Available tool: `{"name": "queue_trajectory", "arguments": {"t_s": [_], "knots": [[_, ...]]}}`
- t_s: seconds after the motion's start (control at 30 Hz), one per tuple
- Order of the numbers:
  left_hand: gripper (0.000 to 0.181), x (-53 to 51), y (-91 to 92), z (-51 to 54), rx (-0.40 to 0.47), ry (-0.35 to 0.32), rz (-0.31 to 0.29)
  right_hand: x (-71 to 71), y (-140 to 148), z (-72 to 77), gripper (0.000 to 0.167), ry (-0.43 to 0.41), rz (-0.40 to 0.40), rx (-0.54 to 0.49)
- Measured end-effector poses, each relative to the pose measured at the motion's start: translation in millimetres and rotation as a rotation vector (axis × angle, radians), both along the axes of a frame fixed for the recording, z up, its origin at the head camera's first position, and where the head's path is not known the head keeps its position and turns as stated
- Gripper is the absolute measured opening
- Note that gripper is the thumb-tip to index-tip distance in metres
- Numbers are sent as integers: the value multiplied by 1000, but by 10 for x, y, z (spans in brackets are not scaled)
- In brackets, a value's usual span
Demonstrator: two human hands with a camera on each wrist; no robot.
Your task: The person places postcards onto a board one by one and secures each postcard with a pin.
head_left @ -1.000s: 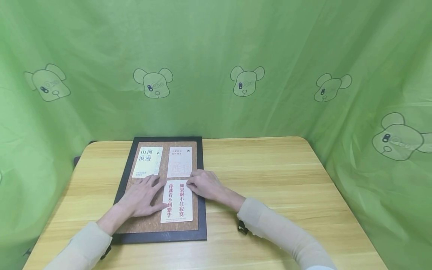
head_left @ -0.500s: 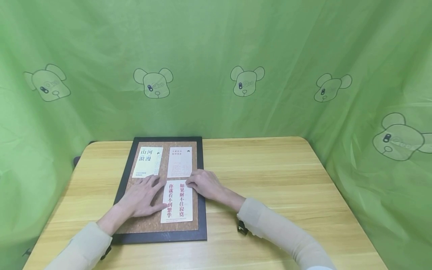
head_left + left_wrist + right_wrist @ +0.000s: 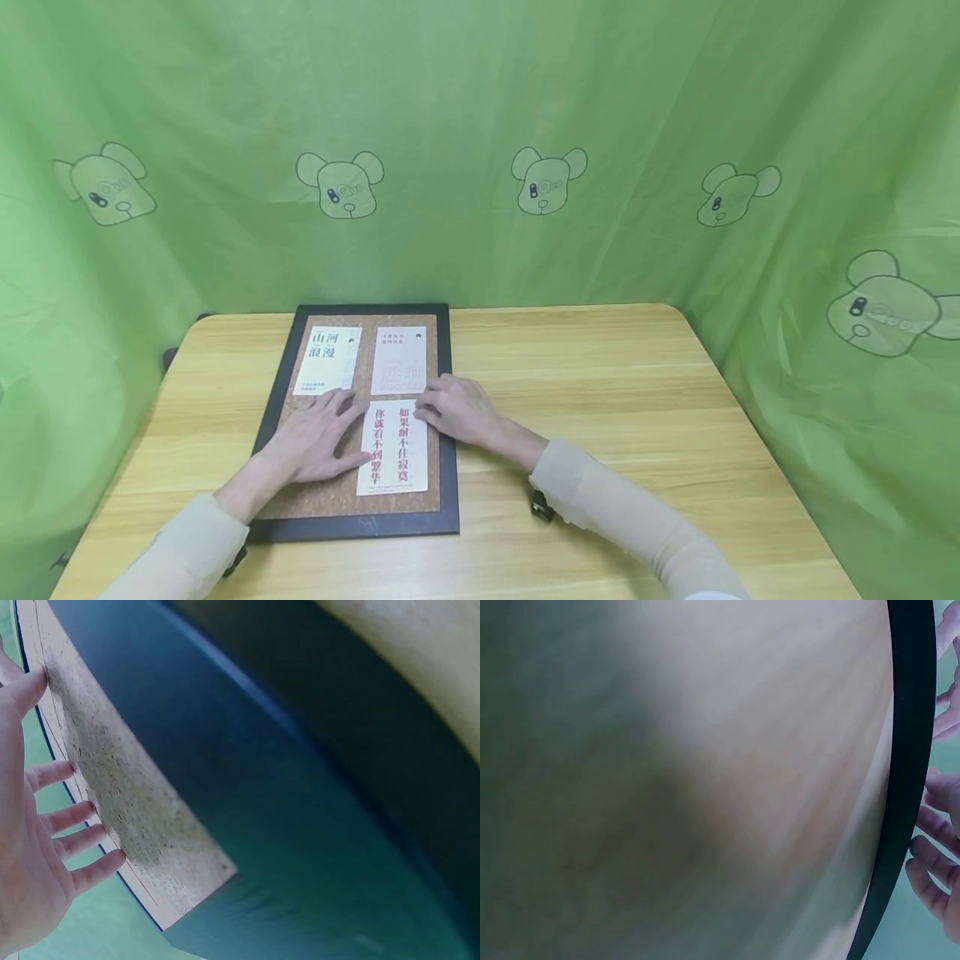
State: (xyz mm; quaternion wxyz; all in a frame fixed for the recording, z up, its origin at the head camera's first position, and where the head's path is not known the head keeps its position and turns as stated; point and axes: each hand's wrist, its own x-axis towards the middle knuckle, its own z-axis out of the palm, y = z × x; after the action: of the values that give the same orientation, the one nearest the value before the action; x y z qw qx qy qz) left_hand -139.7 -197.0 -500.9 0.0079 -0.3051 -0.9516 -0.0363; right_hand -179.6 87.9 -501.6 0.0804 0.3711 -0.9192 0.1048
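In the head view my left hand (image 3: 315, 439) lies spread on a black-framed cork board (image 3: 322, 500). Its thumb touches the left edge of a white card with red characters (image 3: 393, 467); its fingertips reach the bottom of another white card (image 3: 324, 367). The bunched, curled fingers of my right hand (image 3: 457, 408) touch the red-lettered card's upper right corner. What lies under those fingertips is hidden. A third card (image 3: 397, 358) with pale red print sits just above. The left wrist view shows straight, separated fingers (image 3: 82, 840); in the right wrist view the fingers (image 3: 934, 862) are bent, partly cut off.
The board rests on the left part of a wooden table (image 3: 585, 375). Green curtains (image 3: 480, 242) with mouse-head drawings surround the table's back and sides. Black devices, such as the one on the right wrist (image 3: 540, 506), sit below the cuffs.
Very little differs. The right hand shifts very slightly at the card's corner; the left hand, the board and the cards keep their places.
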Motion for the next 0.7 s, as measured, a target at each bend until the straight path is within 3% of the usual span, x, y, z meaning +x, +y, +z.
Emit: {"name": "queue_trajectory", "arguments": {"t_s": [0.7], "knots": [[87,0,-5,-4,4,15,-8,-15,-24,3,12,-57,-31,-9]]}}
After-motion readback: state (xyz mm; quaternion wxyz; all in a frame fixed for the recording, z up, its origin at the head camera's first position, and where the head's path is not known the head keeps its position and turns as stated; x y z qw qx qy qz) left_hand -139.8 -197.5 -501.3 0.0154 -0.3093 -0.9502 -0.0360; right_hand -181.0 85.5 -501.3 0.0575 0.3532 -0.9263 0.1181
